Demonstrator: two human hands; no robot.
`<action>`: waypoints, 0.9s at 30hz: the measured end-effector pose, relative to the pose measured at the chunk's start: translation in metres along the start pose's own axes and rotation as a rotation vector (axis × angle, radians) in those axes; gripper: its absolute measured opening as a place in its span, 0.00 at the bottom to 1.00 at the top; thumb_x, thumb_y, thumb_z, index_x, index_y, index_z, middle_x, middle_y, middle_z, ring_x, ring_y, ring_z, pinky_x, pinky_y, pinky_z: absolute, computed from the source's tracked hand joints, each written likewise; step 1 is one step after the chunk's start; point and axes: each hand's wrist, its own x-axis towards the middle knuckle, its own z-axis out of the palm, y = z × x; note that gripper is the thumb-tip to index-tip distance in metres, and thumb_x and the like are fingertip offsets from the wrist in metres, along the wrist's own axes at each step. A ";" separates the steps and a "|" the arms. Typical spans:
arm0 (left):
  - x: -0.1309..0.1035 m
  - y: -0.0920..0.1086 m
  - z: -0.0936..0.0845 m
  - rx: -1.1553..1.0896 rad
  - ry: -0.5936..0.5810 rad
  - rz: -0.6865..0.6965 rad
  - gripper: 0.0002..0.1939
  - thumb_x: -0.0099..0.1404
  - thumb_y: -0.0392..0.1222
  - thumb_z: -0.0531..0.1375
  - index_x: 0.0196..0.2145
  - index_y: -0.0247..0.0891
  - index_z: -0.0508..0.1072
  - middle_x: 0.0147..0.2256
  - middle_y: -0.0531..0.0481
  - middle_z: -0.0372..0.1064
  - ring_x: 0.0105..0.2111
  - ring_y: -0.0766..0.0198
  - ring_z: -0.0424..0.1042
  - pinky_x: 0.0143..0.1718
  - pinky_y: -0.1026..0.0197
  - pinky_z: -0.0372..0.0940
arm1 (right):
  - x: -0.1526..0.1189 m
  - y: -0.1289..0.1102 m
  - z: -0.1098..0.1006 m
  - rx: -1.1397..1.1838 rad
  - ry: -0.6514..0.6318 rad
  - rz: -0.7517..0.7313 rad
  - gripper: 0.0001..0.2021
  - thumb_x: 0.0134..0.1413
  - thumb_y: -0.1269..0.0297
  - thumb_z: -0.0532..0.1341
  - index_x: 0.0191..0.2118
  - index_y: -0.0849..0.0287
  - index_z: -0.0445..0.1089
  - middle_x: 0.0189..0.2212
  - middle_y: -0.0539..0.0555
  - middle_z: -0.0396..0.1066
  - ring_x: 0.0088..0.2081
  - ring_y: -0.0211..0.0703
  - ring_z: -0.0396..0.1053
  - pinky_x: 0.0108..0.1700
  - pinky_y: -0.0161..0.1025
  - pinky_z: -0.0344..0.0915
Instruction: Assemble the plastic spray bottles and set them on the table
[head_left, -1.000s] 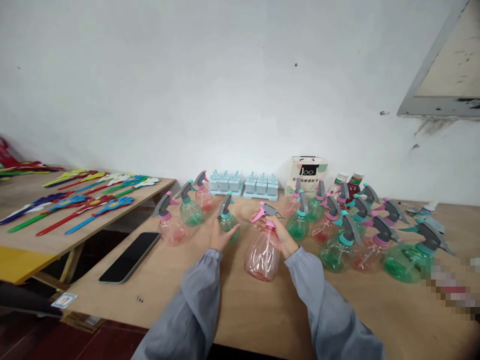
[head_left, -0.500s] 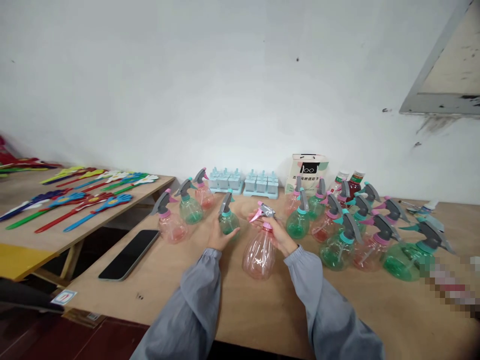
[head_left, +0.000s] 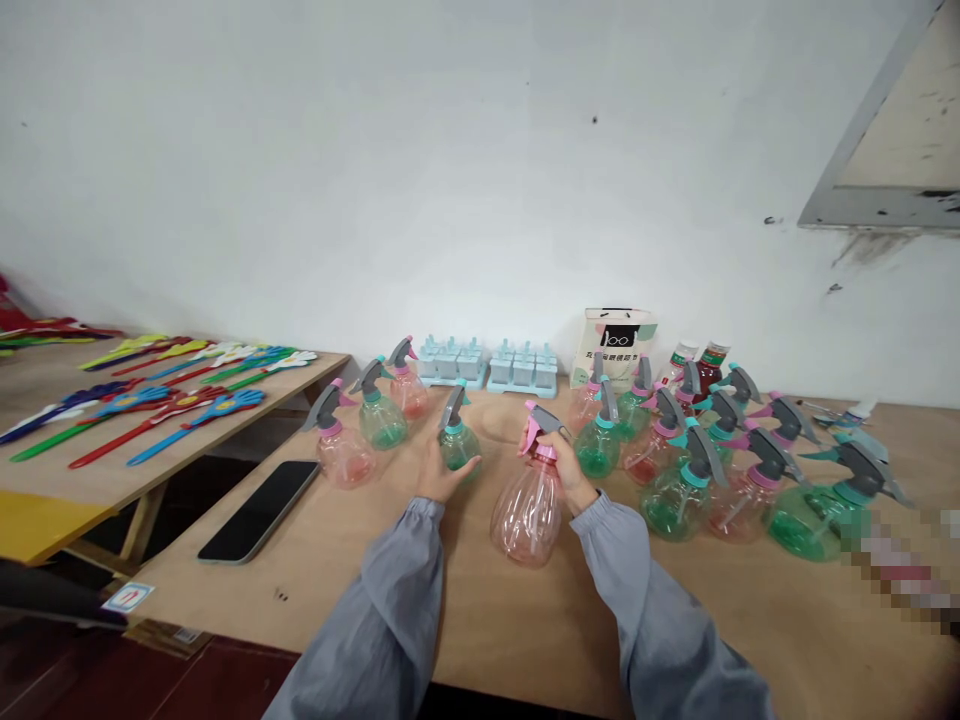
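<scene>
My right hand (head_left: 564, 462) is wrapped round the neck of a clear pink spray bottle (head_left: 527, 515), just below its grey and pink trigger head. The bottle leans slightly, its head toward the right. On the left, my left hand (head_left: 440, 474) is open beside a green spray bottle (head_left: 459, 443), thumb spread across its near side and fingers along its left. Whether the palm presses on that bottle I cannot tell. Further left stand pink and green spray bottles, among them a pink one (head_left: 345, 458). A larger group, with a green one (head_left: 675, 502) in front, stands at right.
A black phone (head_left: 259, 511) lies at the table's left. Pale blue ice-pop moulds (head_left: 523, 372) and a printed bag (head_left: 613, 345) stand by the wall. Two capped bottles (head_left: 711, 368) are behind the right group. Colourful hand clappers (head_left: 180, 410) cover a neighbouring table.
My right hand has closed more firmly round the pink spray bottle's neck, and the bottle has shifted slightly right and nearer, its head turning. My left hand has hardly moved.
</scene>
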 end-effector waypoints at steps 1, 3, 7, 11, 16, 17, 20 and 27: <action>0.000 0.000 0.000 -0.004 -0.006 -0.014 0.43 0.50 0.53 0.71 0.59 0.41 0.58 0.54 0.38 0.67 0.56 0.43 0.69 0.58 0.38 0.65 | 0.000 0.000 -0.001 -0.011 0.007 0.001 0.12 0.38 0.60 0.62 0.33 0.57 0.73 0.27 0.52 0.78 0.29 0.43 0.74 0.26 0.34 0.65; -0.001 0.000 0.001 -0.013 -0.015 -0.035 0.44 0.50 0.54 0.71 0.59 0.41 0.58 0.54 0.38 0.66 0.57 0.43 0.69 0.59 0.37 0.64 | 0.001 -0.001 -0.002 -0.028 -0.011 0.009 0.13 0.38 0.60 0.63 0.34 0.56 0.74 0.29 0.53 0.79 0.31 0.43 0.74 0.26 0.34 0.64; -0.001 0.000 0.000 -0.017 -0.008 -0.045 0.44 0.49 0.55 0.71 0.59 0.42 0.58 0.54 0.38 0.66 0.57 0.43 0.68 0.60 0.36 0.63 | 0.002 0.000 0.000 -0.003 -0.015 0.007 0.13 0.39 0.58 0.64 0.34 0.55 0.73 0.29 0.54 0.79 0.34 0.46 0.76 0.27 0.34 0.65; 0.000 0.002 -0.001 -0.016 -0.025 -0.017 0.44 0.51 0.53 0.71 0.60 0.42 0.57 0.56 0.38 0.65 0.59 0.44 0.67 0.61 0.36 0.62 | 0.002 -0.001 0.001 0.056 0.120 -0.042 0.10 0.35 0.59 0.63 0.29 0.56 0.71 0.23 0.50 0.75 0.26 0.42 0.73 0.28 0.36 0.68; 0.001 0.006 -0.003 -0.020 -0.029 -0.014 0.43 0.51 0.52 0.71 0.60 0.41 0.57 0.56 0.37 0.66 0.59 0.42 0.67 0.61 0.35 0.62 | 0.001 -0.005 0.002 -0.001 0.066 0.042 0.12 0.38 0.59 0.64 0.33 0.56 0.73 0.30 0.54 0.80 0.35 0.48 0.78 0.28 0.35 0.69; 0.001 0.006 -0.004 -0.022 -0.032 -0.017 0.44 0.51 0.52 0.71 0.60 0.40 0.58 0.56 0.36 0.66 0.59 0.42 0.67 0.61 0.36 0.62 | 0.001 -0.005 0.002 -0.009 0.049 0.050 0.13 0.38 0.59 0.64 0.34 0.56 0.73 0.30 0.55 0.80 0.37 0.49 0.78 0.27 0.35 0.69; 0.002 0.008 -0.004 -0.025 -0.037 -0.027 0.43 0.50 0.52 0.71 0.59 0.40 0.58 0.55 0.35 0.66 0.59 0.42 0.68 0.61 0.37 0.63 | 0.001 -0.003 0.002 0.022 0.047 0.002 0.10 0.38 0.59 0.63 0.31 0.56 0.72 0.27 0.54 0.79 0.35 0.49 0.78 0.28 0.36 0.69; 0.002 0.010 -0.005 -0.032 -0.026 -0.021 0.43 0.50 0.51 0.72 0.58 0.39 0.59 0.56 0.36 0.66 0.59 0.43 0.67 0.61 0.39 0.62 | 0.004 0.000 0.002 0.016 0.097 0.043 0.15 0.36 0.60 0.63 0.36 0.56 0.74 0.27 0.54 0.78 0.35 0.49 0.78 0.26 0.35 0.67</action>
